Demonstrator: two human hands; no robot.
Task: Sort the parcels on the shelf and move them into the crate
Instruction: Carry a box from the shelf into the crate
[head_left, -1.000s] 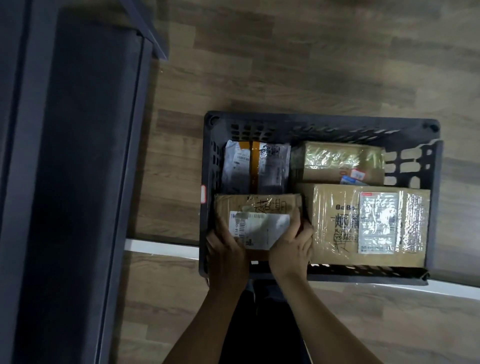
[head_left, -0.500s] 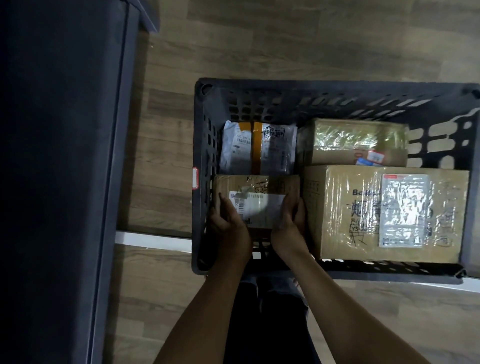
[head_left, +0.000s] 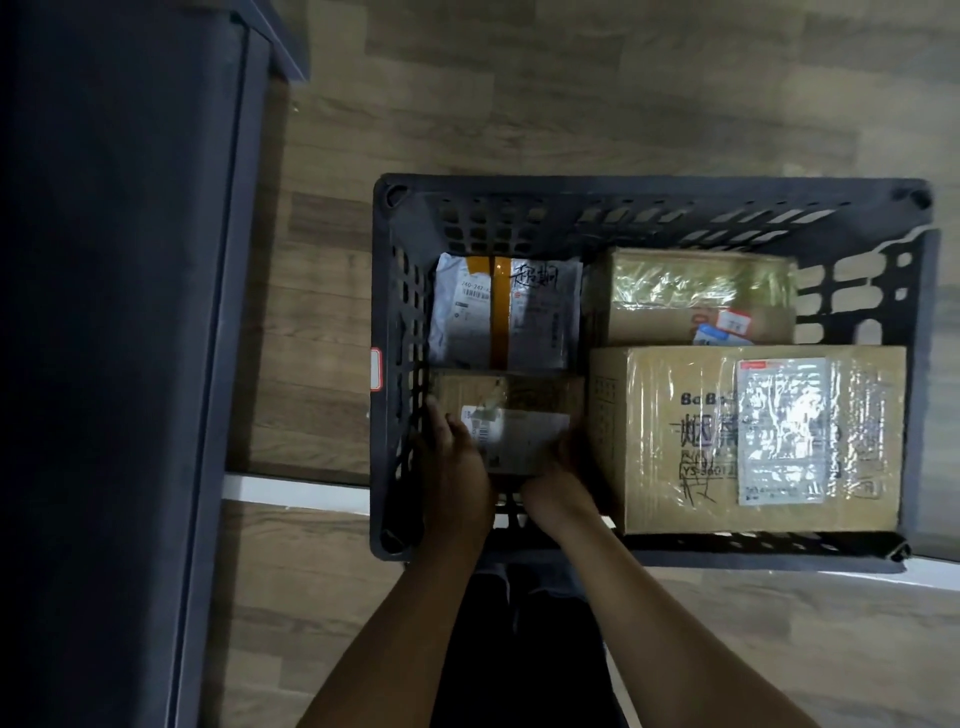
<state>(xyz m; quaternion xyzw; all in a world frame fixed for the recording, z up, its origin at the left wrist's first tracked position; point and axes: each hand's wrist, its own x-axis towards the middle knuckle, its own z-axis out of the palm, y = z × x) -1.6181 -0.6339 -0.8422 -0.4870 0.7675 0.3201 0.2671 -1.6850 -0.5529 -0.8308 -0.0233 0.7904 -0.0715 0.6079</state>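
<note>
Head view: left hand (head_left: 457, 467) and right hand (head_left: 563, 470) both gripping small brown parcel (head_left: 511, 410), lowering into crate (head_left: 649, 189) near-left corner beside large box (head_left: 675, 441). Placing step; next, release, withdraw.

Two bare forearms enter from the lower edge; no sleeves, watch, bands or gloves visible on either. Left hand (head_left: 457, 467) and right hand (head_left: 558, 480) are ungloved, without rings as far as the dim light shows. Dark legwear (head_left: 519, 649) below (fabric and detail not discernible).
</note>
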